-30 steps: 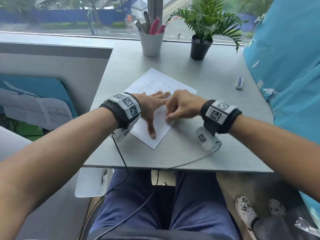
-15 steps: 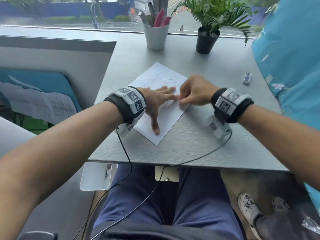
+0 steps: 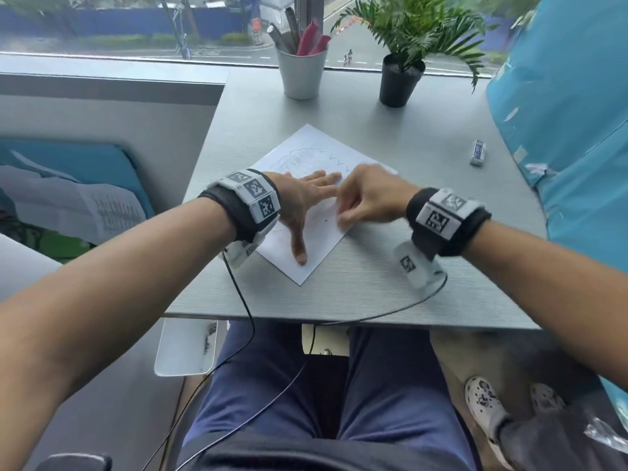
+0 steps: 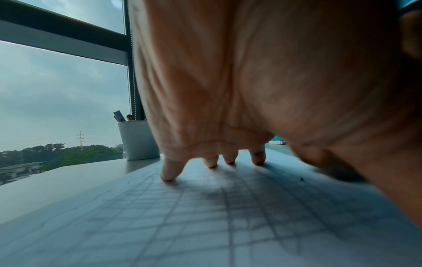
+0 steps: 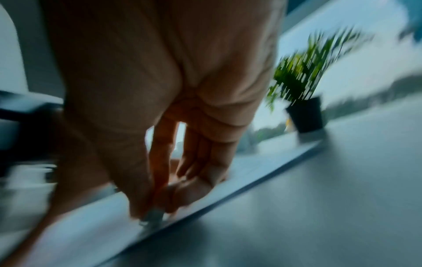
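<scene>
Sheet of paper (image 3: 314, 149) lies at an angle in the centre of the head view, on the grey table (image 3: 373, 294), with faint pencil drawing and grid lines on it. Left hand (image 3: 299, 202) is flat on the sheet, fingers straight and spread, thumb pointing toward the bottom of the frame. In the left wrist view its fingertips (image 4: 169, 173) press down on the paper and it grips nothing.

Right hand (image 3: 370, 198) is just right of the left, fingertips nearly meeting it, over the sheet's right edge. The fingers are curled and bunched with the thumb. In the right wrist view they pinch a small pale thing (image 5: 154, 216) against the paper at its edge. It is too blurred to say what it is. The right hand is smeared in both views.

White cup (image 3: 301, 76) with pens and markers sits top centre by the window. Potted plant (image 3: 401, 81) is just right of it. Small white eraser (image 3: 478, 152) lies on the table at right, well apart from the sheet. Cables from both wristbands run off the table's lower edge.
</scene>
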Demonstrator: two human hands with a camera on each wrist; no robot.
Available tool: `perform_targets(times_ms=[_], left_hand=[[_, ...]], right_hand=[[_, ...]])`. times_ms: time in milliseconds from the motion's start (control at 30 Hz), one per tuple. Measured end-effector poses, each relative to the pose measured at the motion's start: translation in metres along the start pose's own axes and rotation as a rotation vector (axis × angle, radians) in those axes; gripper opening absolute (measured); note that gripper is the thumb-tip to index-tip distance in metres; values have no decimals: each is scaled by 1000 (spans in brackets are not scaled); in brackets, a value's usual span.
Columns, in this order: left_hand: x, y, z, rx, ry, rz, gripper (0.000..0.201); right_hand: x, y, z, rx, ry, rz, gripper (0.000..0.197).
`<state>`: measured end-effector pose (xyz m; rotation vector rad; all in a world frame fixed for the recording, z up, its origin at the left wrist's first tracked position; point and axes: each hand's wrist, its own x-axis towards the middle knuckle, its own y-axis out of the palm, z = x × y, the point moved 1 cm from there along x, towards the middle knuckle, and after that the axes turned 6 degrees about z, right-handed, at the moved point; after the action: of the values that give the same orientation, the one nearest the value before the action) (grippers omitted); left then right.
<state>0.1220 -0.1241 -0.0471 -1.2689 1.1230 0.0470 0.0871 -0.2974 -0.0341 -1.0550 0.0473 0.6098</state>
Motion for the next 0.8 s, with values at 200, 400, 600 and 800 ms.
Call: perform_targets(times_ms=[200, 400, 600, 800], left_hand=[[0, -14, -3, -70, 33, -146, 110], [15, -24, -12, -109, -17, -214, 113], [26, -31, -13, -19, -58, -107, 142], [22, -32, -13, 41, -80, -49, 146]], right_hand=[[11, -24, -31, 46, 158, -136, 9], [13, -34, -39, 68, 203, -131, 6], [6, -13, -17, 18, 104, -159, 14], [9, -40, -37, 54, 195, -166, 8]])
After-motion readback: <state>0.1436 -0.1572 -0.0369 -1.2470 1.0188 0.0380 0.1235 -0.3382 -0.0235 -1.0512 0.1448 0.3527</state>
